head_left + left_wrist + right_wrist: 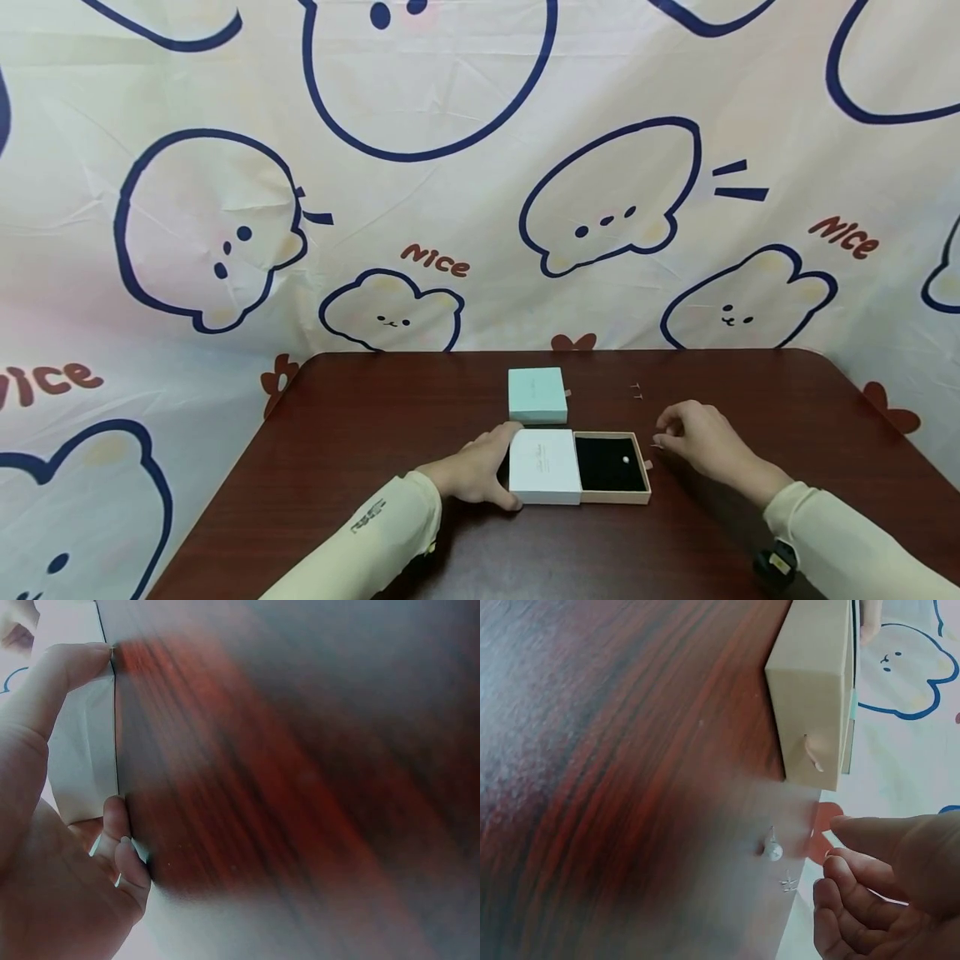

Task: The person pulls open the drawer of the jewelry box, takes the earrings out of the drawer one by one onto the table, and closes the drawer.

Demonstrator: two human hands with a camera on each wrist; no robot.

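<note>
In the head view my left hand point(480, 471) grips the closed end of a white slide-out jewelry box point(546, 467). Its thumb is on the near side and its fingers are on the far side. The box's drawer point(649, 497) is pulled out to the right, showing a black lining point(600, 475) with one pearl point(626, 460) on it. My right hand point(701, 437) hovers just right of the drawer, its fingers loosely bent. Below its fingertips a pearl stud earring point(773, 852) lies on the table, apart from them in the right wrist view.
Behind the white box stands a closed mint-green box point(537, 395) with a small pull tab. A pair of tiny metallic pieces point(637, 392) lies on the dark wooden table point(420, 400), farther back on the right. A printed cloth point(480, 208) hangs behind the table.
</note>
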